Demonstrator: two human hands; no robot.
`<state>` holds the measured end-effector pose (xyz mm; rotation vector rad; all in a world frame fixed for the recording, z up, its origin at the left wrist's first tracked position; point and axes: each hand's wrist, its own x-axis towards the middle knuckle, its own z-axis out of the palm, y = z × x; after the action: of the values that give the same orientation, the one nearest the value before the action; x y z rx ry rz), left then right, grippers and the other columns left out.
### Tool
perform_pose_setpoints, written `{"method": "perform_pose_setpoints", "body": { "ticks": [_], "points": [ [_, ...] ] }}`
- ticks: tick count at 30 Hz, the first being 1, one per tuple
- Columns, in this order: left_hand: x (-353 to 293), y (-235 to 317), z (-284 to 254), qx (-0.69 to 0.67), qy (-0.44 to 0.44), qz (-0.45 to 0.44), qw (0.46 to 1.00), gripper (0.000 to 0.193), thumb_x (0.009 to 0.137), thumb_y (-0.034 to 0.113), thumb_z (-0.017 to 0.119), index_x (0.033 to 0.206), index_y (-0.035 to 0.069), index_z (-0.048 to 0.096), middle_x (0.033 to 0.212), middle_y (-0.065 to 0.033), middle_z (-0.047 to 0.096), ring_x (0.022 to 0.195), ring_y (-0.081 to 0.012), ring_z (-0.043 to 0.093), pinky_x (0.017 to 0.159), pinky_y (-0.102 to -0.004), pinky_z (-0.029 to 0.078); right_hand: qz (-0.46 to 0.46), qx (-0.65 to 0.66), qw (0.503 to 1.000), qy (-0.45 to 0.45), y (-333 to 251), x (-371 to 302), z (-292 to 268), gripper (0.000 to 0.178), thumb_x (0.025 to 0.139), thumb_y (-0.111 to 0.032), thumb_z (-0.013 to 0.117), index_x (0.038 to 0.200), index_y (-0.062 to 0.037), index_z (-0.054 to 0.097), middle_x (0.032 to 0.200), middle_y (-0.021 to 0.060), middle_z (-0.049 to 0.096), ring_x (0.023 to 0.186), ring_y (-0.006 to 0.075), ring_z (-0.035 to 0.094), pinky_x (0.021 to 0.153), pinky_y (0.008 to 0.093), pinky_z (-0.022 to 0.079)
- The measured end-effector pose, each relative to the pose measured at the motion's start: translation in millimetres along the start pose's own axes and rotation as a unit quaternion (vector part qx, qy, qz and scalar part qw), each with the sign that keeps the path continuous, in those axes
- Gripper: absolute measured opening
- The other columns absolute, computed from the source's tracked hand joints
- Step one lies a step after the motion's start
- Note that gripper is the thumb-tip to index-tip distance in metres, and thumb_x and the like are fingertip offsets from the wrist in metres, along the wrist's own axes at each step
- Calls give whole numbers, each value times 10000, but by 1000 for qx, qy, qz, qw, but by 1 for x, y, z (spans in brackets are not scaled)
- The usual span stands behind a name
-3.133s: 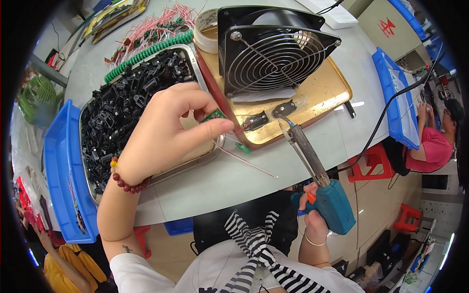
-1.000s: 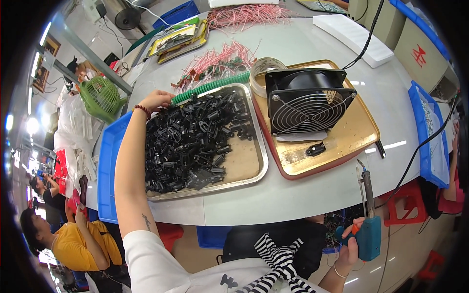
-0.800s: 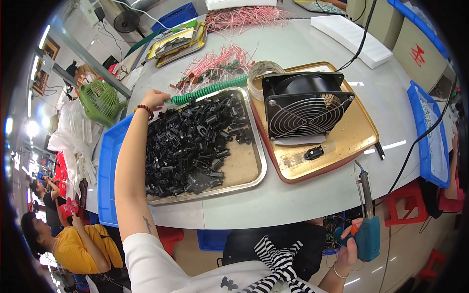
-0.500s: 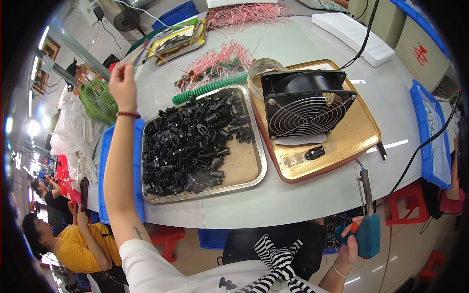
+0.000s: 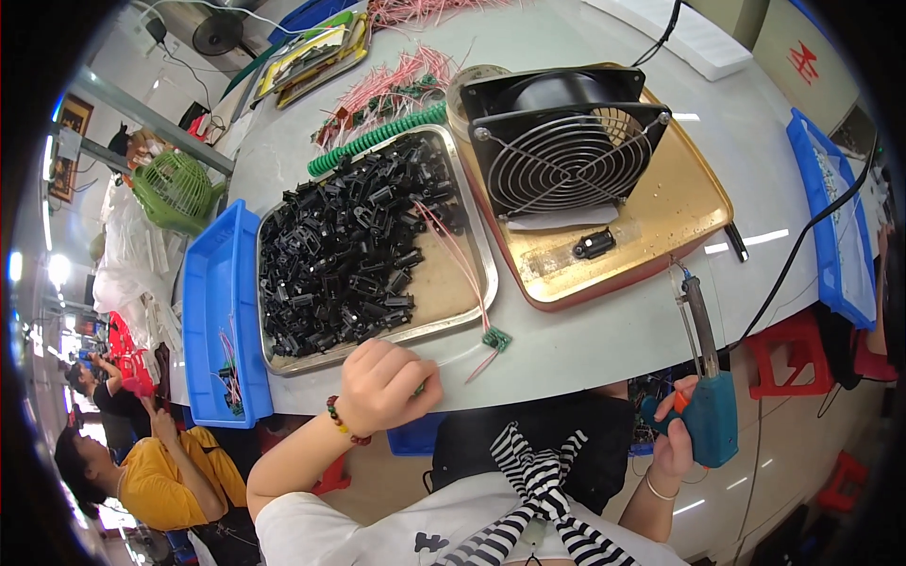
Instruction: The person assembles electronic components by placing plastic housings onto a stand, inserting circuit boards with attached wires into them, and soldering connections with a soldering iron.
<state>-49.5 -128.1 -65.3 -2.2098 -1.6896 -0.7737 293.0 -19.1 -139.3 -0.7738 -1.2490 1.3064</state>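
Note:
My right hand (image 5: 672, 439) grips a teal soldering gun (image 5: 714, 424) at the lower right, its metal tip pointing up beside the gold tray (image 5: 675, 212). My left hand (image 5: 387, 382) is closed at the table's front edge, just below the metal tray (image 5: 444, 321). A speck of green shows at its fingers, too small to name. To its right lies a small green circuit board (image 5: 496, 340), its pink wires reaching over the metal tray's rim. Black plastic housings (image 5: 340, 245) are heaped in that tray. One black housing (image 5: 594, 244) sits on the gold tray.
A black fan with a wire guard (image 5: 571, 170) stands on the gold tray. The blue bin (image 5: 203, 311) at left holds a few wired boards. A green coil (image 5: 377, 139) and bundled pink wires (image 5: 406, 80) lie behind the metal tray. A person in yellow (image 5: 175, 481) sits at left.
My left hand has come down from the far left to the table's front edge. A wired circuit board now lies there, and wired boards show in the blue bin. My right hand keeps the soldering gun.

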Motion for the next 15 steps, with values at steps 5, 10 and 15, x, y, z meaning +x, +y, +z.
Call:
{"method": "perform_pose_setpoints", "body": {
  "ticks": [5,10,15],
  "points": [
    [29,5,0,-2,-86,-25,996,233,617,107,767,811,96,639,813,-41,592,743,-233,569,679,-350,439,5,-9,1000,1,-4,-3,-6,509,766,-184,621,1189,55,469,1132,175,516,697,160,530,650,254,425],
    [79,15,2,-6,-113,22,993,298,643,212,796,872,100,642,961,-40,586,932,-245,556,828,-391,415,5,-10,1000,4,-5,-7,-4,512,769,-199,641,1186,47,474,1141,174,518,703,157,536,653,255,430],
    [95,4,8,83,-257,72,960,273,691,261,790,831,114,607,1002,-26,565,1012,-239,523,962,-423,321,10,-3,1000,7,-10,-12,-2,521,771,-192,644,1200,49,474,1140,170,518,701,156,537,657,254,431]
  ]
}}
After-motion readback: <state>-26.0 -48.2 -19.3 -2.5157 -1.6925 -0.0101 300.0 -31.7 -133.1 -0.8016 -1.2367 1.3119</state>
